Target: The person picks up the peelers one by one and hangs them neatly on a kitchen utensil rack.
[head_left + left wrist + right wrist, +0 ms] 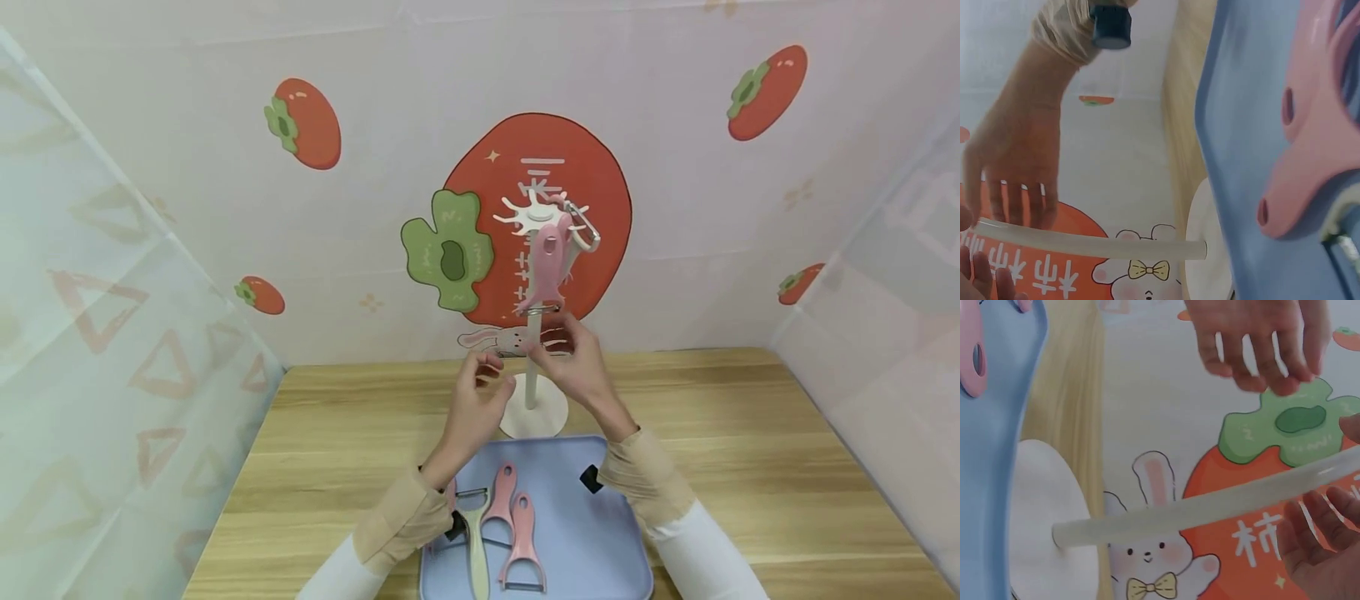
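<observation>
A white stand with a hooked top [538,215] rises from a round base [551,418]. From it hang a pink peeler [550,260], its blade end downward, and a pale peeler [583,242] on the right side. My right hand [577,367] is just below the pink peeler, thumb and loosely bent fingers on either side of the white pole [1210,512]. Left of the pole, my left hand [476,404] hovers with relaxed fingers, holding nothing. In the right wrist view the left hand's fingers [1263,359] hang spread apart.
A blue tray [585,542] is in front of the stand on the wood-grain table [720,467]. In it lie a cream peeler [477,542] and several pink peelers, one pink peeler [523,533] nearest the middle. Behind stands a printed cloth backdrop [360,208].
</observation>
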Motion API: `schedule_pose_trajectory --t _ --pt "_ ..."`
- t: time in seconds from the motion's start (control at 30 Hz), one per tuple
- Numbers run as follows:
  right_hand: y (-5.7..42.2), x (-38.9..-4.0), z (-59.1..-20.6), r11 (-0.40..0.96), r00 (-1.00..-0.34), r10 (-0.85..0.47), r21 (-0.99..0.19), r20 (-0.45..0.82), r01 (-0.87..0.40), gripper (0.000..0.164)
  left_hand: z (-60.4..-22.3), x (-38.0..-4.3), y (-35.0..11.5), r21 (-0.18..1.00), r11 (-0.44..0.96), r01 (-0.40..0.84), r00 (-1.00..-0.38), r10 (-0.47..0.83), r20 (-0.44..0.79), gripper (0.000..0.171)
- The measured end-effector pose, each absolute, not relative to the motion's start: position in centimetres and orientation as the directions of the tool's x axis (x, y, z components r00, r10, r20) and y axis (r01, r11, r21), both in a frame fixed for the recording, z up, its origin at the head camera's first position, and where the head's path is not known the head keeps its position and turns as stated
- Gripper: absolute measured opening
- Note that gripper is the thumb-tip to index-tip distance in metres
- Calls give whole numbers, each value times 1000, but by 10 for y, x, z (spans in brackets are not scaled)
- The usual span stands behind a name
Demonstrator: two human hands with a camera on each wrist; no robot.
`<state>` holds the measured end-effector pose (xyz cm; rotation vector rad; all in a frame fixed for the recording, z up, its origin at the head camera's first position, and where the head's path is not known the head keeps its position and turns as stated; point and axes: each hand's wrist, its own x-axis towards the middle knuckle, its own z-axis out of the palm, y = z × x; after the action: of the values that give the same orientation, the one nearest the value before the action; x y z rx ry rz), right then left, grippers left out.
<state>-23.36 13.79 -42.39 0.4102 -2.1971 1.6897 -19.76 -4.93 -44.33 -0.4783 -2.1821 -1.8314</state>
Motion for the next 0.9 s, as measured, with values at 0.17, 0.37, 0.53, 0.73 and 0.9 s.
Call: schedule_pose_trajectory --t 0.17,0.37,0.53,0.73,0.9 --pt "123 -241 -431 245 -904 -42 -873 425 -422 32 -447 -175 -69 872 241 427 -904 123 409 22" --pt "108 -249 -434 150 -913 -42 -901 405 -407 21 -467 -156 -90 713 472 518 -855 258 450 19" --pt "99 -257 -440 15 -959 -33 -959 283 -283 50 -479 -147 -105 660 621 424 -905 256 341 22" --pt "96 -272 -454 -129 -939 -84 -938 334 -323 61 -481 -144 -126 590 734 336 -941 235 243 29" --pt "99 -283 -461 -208 -893 -189 -905 409 -371 60 -482 -135 -139 555 788 267 -964 215 159 31"
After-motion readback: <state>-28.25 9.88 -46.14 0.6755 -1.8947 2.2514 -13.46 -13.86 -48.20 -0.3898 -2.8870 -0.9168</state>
